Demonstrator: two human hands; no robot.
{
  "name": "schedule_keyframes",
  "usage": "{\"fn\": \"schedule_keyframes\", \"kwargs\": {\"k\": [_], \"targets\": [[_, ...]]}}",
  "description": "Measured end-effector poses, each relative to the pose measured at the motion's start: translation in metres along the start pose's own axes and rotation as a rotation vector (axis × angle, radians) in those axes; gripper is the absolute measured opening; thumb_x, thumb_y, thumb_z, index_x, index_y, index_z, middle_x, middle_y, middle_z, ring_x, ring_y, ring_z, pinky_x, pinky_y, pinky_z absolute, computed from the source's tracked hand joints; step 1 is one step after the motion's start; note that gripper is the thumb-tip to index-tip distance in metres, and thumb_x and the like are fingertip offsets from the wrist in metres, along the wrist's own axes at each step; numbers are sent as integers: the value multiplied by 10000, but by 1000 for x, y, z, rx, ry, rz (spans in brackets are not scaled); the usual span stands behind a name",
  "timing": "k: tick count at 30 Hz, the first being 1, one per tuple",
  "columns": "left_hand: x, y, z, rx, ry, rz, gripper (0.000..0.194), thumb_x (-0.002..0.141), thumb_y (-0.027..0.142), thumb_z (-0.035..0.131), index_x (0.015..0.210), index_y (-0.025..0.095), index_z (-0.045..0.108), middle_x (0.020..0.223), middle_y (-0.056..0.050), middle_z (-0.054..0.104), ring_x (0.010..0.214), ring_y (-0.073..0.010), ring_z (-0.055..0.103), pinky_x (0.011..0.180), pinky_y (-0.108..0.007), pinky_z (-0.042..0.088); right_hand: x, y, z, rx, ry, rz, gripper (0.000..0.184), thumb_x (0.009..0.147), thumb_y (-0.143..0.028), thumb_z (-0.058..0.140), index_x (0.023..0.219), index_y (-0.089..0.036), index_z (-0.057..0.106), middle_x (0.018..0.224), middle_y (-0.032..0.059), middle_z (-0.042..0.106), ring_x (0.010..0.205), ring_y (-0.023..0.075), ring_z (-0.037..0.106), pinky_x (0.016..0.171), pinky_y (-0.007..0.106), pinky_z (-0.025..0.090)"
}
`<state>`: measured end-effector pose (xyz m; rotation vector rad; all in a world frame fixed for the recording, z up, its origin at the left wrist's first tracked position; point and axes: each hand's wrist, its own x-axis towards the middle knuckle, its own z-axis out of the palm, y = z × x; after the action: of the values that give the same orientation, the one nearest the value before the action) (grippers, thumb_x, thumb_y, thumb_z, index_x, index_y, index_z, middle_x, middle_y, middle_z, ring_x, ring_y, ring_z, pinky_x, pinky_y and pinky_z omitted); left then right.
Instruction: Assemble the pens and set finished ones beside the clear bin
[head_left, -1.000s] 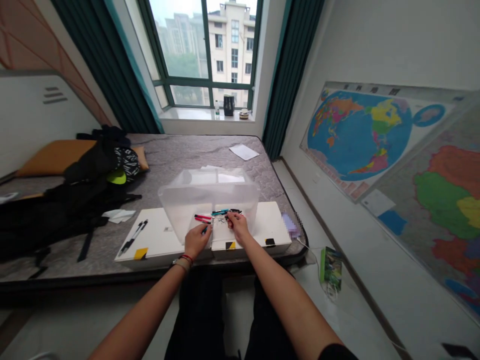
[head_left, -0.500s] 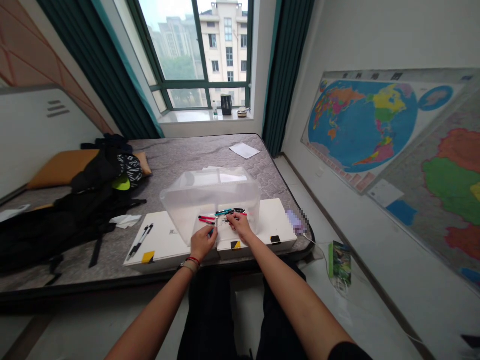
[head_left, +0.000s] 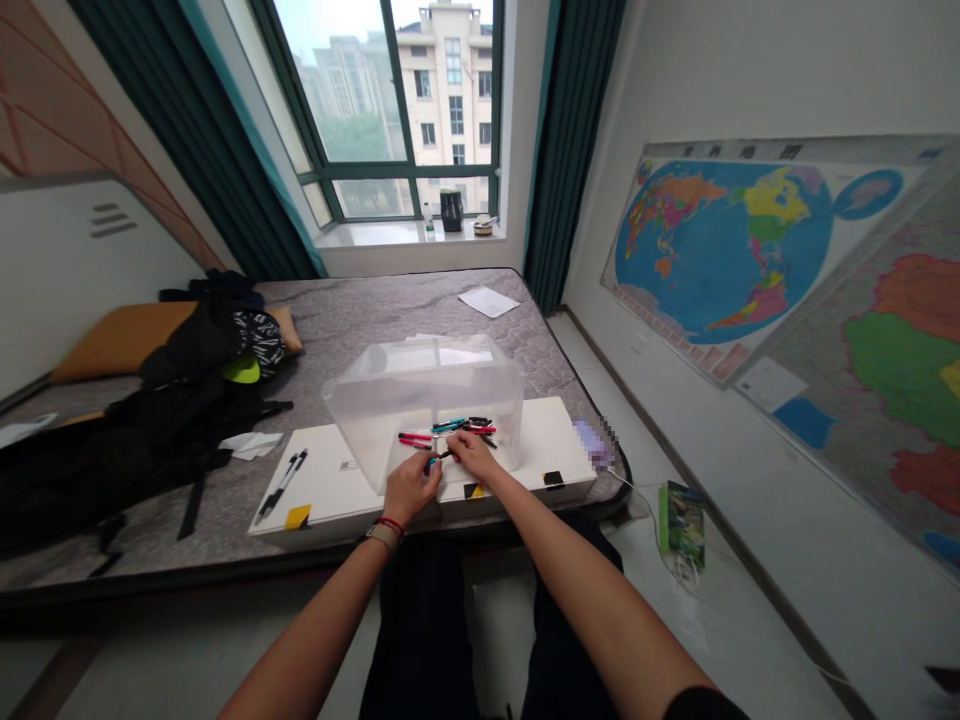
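My left hand (head_left: 411,486) is closed around a small blue piece, seemingly one end of a pen. Between my two hands runs a thin dark pen (head_left: 445,455), and the fingers of my right hand (head_left: 471,458) pinch its other end. Whether the pen is in one piece or two I cannot tell. Just beyond the hands lie red pens (head_left: 415,437) on the left, and teal pens (head_left: 448,425) and black pens (head_left: 480,421) on the right. They lie inside a clear plastic bin (head_left: 375,385) tipped on its side, its opening toward me.
White boxes (head_left: 544,440) support the bin on the mattress (head_left: 360,300). Two black-and-white pens (head_left: 281,485) lie on the left box. A black backpack (head_left: 150,440) and a crumpled tissue (head_left: 251,443) are further left; a paper sheet (head_left: 489,301) lies toward the window.
My right hand has drawn back from the pens toward my left hand, bringing a dark pen end against the blue piece there. The bin and boxes stay put.
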<state>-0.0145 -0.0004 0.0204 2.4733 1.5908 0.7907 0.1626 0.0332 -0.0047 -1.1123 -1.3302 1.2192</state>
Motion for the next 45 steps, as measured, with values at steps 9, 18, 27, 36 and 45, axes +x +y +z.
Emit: {"fn": "schedule_keyframes", "kwargs": {"k": [9,18,27,36,45], "targets": [[-1,-7,7,-1,52,90,322,936,264,442,1208,219,609,1056,-89,678,1009,-233,617,878,-348,495,1,6,1,167,-116,60,254,754,-387,700,843,-188,571,687,3,671,544,118,571,534,226,440],[-3,-14,13,17,70,103,407,972,265,411,1362,221,519,1054,-91,676,965,-234,602,850,-357,497,2,12,-1,221,-75,73,383,720,-513,742,853,-163,660,695,26,695,552,108,585,571,234,467],[-4,-16,16,-37,68,114,481,961,273,427,1439,225,425,1040,-106,660,940,-246,597,861,-391,493,2,10,-3,267,-54,98,397,665,-479,792,889,-163,708,735,27,700,586,107,571,620,252,462],[-4,-15,19,-141,184,63,241,933,280,475,1118,181,592,990,-106,650,928,-237,614,841,-378,513,2,6,-7,261,-61,97,359,660,-461,798,841,-159,727,693,12,671,572,101,544,580,237,426],[-1,-16,14,-66,159,78,245,927,279,487,1083,213,663,949,-91,667,900,-242,609,859,-394,496,2,10,-4,193,6,110,385,679,-520,778,773,-158,686,628,11,656,507,94,521,497,212,402]]}}
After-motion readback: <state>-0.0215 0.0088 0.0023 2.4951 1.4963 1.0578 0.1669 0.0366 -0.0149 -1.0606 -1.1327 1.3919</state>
